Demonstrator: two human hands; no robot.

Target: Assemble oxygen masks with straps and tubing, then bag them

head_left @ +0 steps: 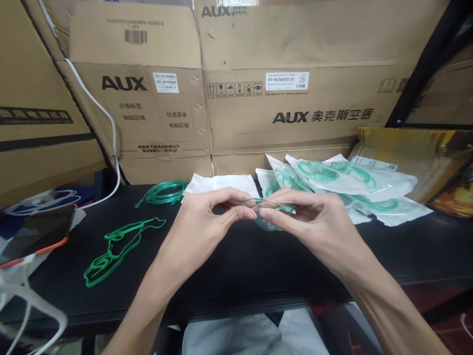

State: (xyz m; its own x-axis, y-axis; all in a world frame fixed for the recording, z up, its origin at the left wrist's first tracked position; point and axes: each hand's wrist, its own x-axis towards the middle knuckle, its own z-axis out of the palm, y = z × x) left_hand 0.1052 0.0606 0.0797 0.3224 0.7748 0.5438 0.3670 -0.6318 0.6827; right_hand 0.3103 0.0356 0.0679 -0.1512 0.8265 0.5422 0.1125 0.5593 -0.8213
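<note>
The black table (236, 266) has bare surface in front of both hands up to its near edge, while cardboard boxes (258, 98) wall off the back, sealed packets (343, 185) crowd the right rear, and a green strap (118, 249), a coiled green tube (164, 192) and a phone (35, 231) lie to the left. Above the table's middle, the left hand (207, 217) and right hand (310, 222) meet fingertip to fingertip, both pinched shut on a clear green mask (271, 214) held between them.

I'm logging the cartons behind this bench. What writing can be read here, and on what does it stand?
"AUX": left cardboard box.
"AUX 奥克斯空调": right cardboard box.
"AUX": top box flap.
"25": white label; its other print is too small.
Barcode sticker: unreadable.
Sealed packets: print blurred.
</note>
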